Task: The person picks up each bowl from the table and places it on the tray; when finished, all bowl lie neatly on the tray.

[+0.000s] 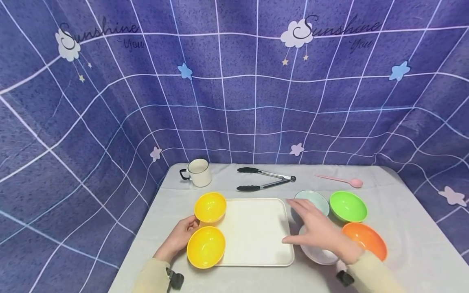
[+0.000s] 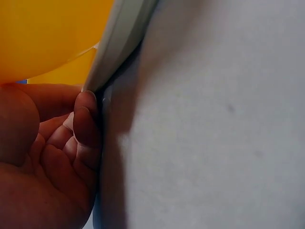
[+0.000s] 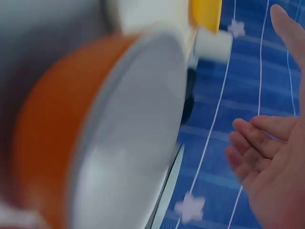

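Found white tray (image 1: 254,232) on table (image 1: 256,280), with 2 yellow bowls (image 1: 206,249) at its left end. Saw left hand (image 1: 179,236) between bowls, pinching tray rim with curled fingers. Saw right hand (image 1: 318,228) above tray's right edge and white bowl (image 1: 318,256), with fingers spread, released. Noted tongs (image 1: 271,185) behind tray.

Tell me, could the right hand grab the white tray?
Probably yes. The right hand looks open and empty near the right edge of the white tray. No bowl covers that edge; the yellow bowls are at the opposite end.
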Motion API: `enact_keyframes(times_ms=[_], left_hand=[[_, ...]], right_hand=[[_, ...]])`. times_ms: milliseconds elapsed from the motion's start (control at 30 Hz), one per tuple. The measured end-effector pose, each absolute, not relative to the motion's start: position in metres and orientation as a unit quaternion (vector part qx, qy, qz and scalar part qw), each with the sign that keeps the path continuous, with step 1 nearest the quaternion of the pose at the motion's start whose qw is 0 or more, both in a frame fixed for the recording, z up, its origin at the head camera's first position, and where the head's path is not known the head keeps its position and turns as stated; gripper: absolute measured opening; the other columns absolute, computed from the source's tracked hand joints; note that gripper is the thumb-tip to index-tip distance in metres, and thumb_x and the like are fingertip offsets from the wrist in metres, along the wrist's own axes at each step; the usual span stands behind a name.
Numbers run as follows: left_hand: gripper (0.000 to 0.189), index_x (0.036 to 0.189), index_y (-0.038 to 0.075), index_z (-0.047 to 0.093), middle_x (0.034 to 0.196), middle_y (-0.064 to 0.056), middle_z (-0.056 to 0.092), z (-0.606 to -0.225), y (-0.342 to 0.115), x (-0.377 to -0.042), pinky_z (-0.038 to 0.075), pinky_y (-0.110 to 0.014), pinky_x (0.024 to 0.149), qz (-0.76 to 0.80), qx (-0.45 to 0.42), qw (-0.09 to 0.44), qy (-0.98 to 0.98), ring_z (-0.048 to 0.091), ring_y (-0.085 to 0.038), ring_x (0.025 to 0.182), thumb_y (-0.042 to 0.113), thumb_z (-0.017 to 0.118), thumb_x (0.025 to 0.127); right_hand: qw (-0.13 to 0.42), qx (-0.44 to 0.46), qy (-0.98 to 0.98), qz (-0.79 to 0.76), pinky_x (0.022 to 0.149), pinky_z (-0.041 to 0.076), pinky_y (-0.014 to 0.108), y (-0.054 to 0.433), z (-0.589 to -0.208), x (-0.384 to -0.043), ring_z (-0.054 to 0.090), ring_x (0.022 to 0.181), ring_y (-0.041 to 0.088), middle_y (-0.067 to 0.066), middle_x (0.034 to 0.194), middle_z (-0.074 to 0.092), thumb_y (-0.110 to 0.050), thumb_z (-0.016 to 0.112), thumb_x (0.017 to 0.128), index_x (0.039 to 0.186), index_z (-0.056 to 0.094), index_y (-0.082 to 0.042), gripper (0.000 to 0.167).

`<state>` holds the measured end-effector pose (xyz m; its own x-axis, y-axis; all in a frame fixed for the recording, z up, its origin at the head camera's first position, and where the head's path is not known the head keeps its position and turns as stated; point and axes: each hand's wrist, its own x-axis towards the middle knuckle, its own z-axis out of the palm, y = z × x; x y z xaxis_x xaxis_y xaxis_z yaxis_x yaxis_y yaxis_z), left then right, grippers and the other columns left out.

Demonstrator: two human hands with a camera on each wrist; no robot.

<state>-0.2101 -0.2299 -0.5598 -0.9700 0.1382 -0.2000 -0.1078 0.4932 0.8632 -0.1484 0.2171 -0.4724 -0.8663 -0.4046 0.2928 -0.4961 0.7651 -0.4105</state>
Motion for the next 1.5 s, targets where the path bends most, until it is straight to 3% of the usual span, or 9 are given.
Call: enact_keyframes(times_ms=[367, 500, 600, 767, 1133, 1200, 1267, 1367, 1500], left_hand=[[0.017, 0.118, 0.012, 0.067, 0.083, -0.005, 0.053, -0.561, -0.233, -0.208, 0.042, -0.036, 0.072, 0.498, -0.005, 0.125, 0.858, 0.052, -0.022, 0.081, 0.011, 0.067, 0.102], [0.021, 0.123, 0.013, 0.066, 0.084, -0.006, 0.053, -0.561, -0.234, -0.207, 0.042, -0.036, 0.073, 0.495, -0.012, 0.13, 0.859, 0.053, -0.023, 0.082, 0.011, 0.066, 0.102], [0.025, 0.127, 0.012, 0.065, 0.084, -0.006, 0.053, -0.56, -0.235, -0.206, 0.042, -0.036, 0.073, 0.493, -0.009, 0.128, 0.861, 0.053, -0.022, 0.082, 0.01, 0.066, 0.102], [0.023, 0.125, 0.012, 0.066, 0.083, -0.005, 0.054, -0.561, -0.235, -0.205, 0.042, -0.034, 0.071, 0.492, -0.005, 0.122, 0.862, 0.052, -0.021, 0.08, 0.01, 0.066, 0.101], [0.029, 0.13, 0.013, 0.065, 0.083, -0.006, 0.053, -0.561, -0.233, -0.206, 0.042, -0.035, 0.071, 0.495, -0.004, 0.124, 0.86, 0.052, -0.022, 0.08, 0.012, 0.068, 0.101], [0.03, 0.131, 0.013, 0.065, 0.084, -0.006, 0.054, -0.561, -0.232, -0.207, 0.042, -0.036, 0.072, 0.493, -0.006, 0.123, 0.861, 0.052, -0.022, 0.081, 0.012, 0.068, 0.101], [0.029, 0.13, 0.013, 0.065, 0.084, -0.005, 0.054, -0.561, -0.231, -0.207, 0.042, -0.035, 0.072, 0.491, -0.007, 0.122, 0.863, 0.053, -0.022, 0.081, 0.012, 0.068, 0.101], [0.027, 0.128, 0.013, 0.066, 0.083, -0.005, 0.055, -0.56, -0.23, -0.208, 0.043, -0.034, 0.072, 0.49, -0.005, 0.119, 0.864, 0.053, -0.022, 0.081, 0.011, 0.068, 0.101], [0.026, 0.126, 0.012, 0.067, 0.083, -0.005, 0.055, -0.56, -0.23, -0.208, 0.043, -0.034, 0.071, 0.49, 0.0, 0.117, 0.864, 0.053, -0.022, 0.08, 0.01, 0.068, 0.101]], right_hand=[[0.154, 0.136, -0.952, 0.227, 0.105, 0.038, 0.061, 0.331, -0.494, -0.104, 0.048, 0.129, 0.046, 0.025, 0.142, 0.054, -0.056, 0.095, 0.065, 0.146, 0.051, 0.003, 0.11], [0.162, 0.1, -0.952, 0.239, 0.121, 0.02, 0.042, 0.359, -0.512, -0.087, 0.046, 0.126, 0.049, 0.029, 0.138, 0.052, -0.051, 0.099, 0.059, 0.145, 0.05, 0.006, 0.114], [0.156, 0.082, -0.952, 0.252, 0.116, 0.004, 0.024, 0.369, -0.522, -0.076, 0.042, 0.126, 0.05, 0.031, 0.139, 0.049, -0.048, 0.1, 0.059, 0.145, 0.048, 0.009, 0.116], [0.144, 0.069, -0.953, 0.259, 0.112, 0.001, 0.02, 0.373, -0.532, -0.066, 0.041, 0.126, 0.052, 0.031, 0.139, 0.048, -0.047, 0.1, 0.06, 0.148, 0.044, 0.011, 0.119], [0.153, 0.05, -0.954, 0.254, 0.098, 0.016, 0.008, 0.372, -0.54, -0.063, 0.049, 0.118, 0.046, 0.027, 0.135, 0.052, -0.045, 0.101, 0.058, 0.147, 0.047, 0.008, 0.116], [0.152, 0.049, -0.955, 0.251, 0.099, 0.027, 0.015, 0.373, -0.538, -0.064, 0.05, 0.117, 0.046, 0.028, 0.134, 0.052, -0.044, 0.101, 0.057, 0.146, 0.047, 0.008, 0.116], [0.147, 0.047, -0.956, 0.249, 0.102, 0.04, 0.035, 0.373, -0.536, -0.064, 0.05, 0.117, 0.048, 0.029, 0.133, 0.052, -0.044, 0.101, 0.057, 0.145, 0.048, 0.009, 0.116], [0.14, 0.047, -0.958, 0.247, 0.087, 0.045, 0.06, 0.374, -0.531, -0.065, 0.052, 0.115, 0.047, 0.029, 0.133, 0.053, -0.045, 0.101, 0.057, 0.144, 0.048, 0.01, 0.116], [0.152, 0.056, -0.957, 0.241, 0.089, 0.043, 0.035, 0.376, -0.524, -0.067, 0.054, 0.112, 0.043, 0.025, 0.13, 0.056, -0.046, 0.102, 0.054, 0.142, 0.051, 0.008, 0.115]])
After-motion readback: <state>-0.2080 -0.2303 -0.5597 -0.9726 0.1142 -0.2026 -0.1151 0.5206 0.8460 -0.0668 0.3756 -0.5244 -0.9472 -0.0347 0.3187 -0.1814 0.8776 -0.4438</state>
